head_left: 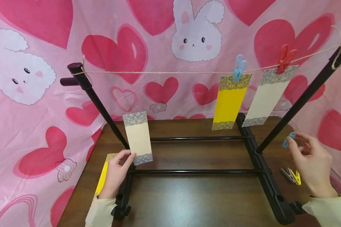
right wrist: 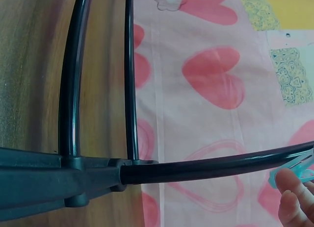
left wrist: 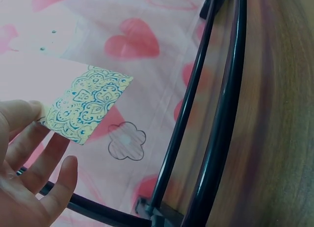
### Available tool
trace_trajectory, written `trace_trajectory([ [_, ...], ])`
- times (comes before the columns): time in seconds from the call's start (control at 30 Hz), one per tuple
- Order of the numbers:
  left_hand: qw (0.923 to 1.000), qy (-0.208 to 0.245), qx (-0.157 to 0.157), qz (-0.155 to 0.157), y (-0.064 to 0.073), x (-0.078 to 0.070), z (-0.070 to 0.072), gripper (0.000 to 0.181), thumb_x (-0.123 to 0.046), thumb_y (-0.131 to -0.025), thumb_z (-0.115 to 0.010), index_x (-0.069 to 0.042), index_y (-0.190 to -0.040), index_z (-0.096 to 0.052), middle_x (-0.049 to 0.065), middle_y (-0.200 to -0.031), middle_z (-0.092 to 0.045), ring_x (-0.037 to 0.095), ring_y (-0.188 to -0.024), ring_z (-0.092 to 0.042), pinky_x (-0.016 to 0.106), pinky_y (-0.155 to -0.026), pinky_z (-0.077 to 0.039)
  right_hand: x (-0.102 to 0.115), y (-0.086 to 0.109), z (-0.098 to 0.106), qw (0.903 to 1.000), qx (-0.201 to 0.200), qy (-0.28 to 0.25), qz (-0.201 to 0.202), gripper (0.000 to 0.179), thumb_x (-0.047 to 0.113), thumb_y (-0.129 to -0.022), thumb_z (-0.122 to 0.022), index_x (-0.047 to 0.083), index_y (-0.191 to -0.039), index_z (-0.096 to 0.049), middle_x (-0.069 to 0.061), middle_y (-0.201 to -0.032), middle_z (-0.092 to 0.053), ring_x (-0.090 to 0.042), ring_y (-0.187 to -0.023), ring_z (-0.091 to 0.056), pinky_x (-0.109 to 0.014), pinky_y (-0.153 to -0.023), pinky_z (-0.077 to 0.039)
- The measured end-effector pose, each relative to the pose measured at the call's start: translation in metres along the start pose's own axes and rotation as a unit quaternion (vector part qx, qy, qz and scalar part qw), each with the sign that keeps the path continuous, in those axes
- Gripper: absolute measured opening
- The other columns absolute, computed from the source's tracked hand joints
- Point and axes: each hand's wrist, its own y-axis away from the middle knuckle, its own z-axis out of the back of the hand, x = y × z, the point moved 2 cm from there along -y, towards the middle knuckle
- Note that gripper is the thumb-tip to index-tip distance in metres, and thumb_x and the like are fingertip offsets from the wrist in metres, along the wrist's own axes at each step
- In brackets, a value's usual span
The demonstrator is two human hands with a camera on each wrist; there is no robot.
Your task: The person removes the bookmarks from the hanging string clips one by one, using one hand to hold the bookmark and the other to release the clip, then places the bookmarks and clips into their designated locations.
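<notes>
My left hand (head_left: 117, 171) pinches a cream card (head_left: 138, 135) with patterned blue-grey bands by its lower left edge, holding it upright beside the left post. In the left wrist view the thumb and fingers grip the card's patterned end (left wrist: 86, 103). At the right, outside the right post, my right hand (head_left: 314, 160) holds a blue clothespin (head_left: 288, 140) between thumb and fingers. On the string (head_left: 159, 72) hang a yellow card (head_left: 230, 104), held by a light blue clothespin (head_left: 239, 67), and a cream card (head_left: 268, 97), held by a red clothespin (head_left: 285, 59).
A black frame with a left post (head_left: 102, 110), a right post (head_left: 301, 94) and crossbars (head_left: 196, 171) stands on the brown table (head_left: 204, 201). Grey (head_left: 287, 175) and yellow (head_left: 296, 177) clothespins lie at right. Another yellow card (head_left: 102, 178) lies partly behind my left hand.
</notes>
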Motion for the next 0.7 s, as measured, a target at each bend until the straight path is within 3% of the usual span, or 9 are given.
trace_trajectory([
  [0.17,0.9983,0.053,-0.015,0.016,0.001,0.002,0.003,0.021,-0.015,-0.098,-0.075,-0.001,-0.113,-0.076,0.007,-0.104,-0.076,0.016,-0.086,-0.069,0.02,-0.083,-0.055,-0.002,0.0,0.002,1.0,0.0,0.001,-0.001,0.037,0.003,-0.092,-0.075,-0.003,-0.128,-0.067,0.049,-0.096,-0.055,0.024,-0.056,-0.048,-0.001,-0.053,-0.036],
  [0.3,0.9961,0.083,-0.028,0.011,0.002,0.006,0.004,0.018,-0.008,-0.097,-0.074,0.004,-0.111,-0.075,0.001,-0.098,-0.076,0.015,-0.083,-0.068,0.019,-0.082,-0.055,-0.005,0.0,0.004,1.0,-0.003,0.0,0.004,0.037,0.002,-0.092,-0.075,-0.004,-0.127,-0.067,0.048,-0.102,-0.056,0.027,-0.06,-0.049,0.0,-0.056,-0.036],
  [0.53,0.9946,0.081,-0.048,-0.044,0.0,0.014,0.011,0.009,0.007,-0.093,-0.072,0.01,-0.102,-0.073,-0.006,-0.09,-0.074,0.006,-0.077,-0.066,0.015,-0.075,-0.054,-0.012,0.002,0.006,0.9998,-0.012,-0.011,0.011,0.036,0.001,-0.091,-0.076,-0.005,-0.126,-0.068,0.045,-0.104,-0.059,0.027,-0.063,-0.05,-0.001,-0.054,-0.034],
  [0.7,0.9943,0.078,-0.064,-0.036,-0.001,0.017,0.019,0.008,0.007,-0.093,-0.073,0.01,-0.101,-0.074,-0.008,-0.085,-0.073,0.005,-0.075,-0.063,0.016,-0.067,-0.051,-0.013,0.002,0.007,0.9999,-0.013,-0.004,0.004,0.036,0.001,-0.091,-0.076,-0.004,-0.125,-0.069,0.047,-0.102,-0.058,0.027,-0.061,-0.05,-0.001,-0.053,-0.034],
])
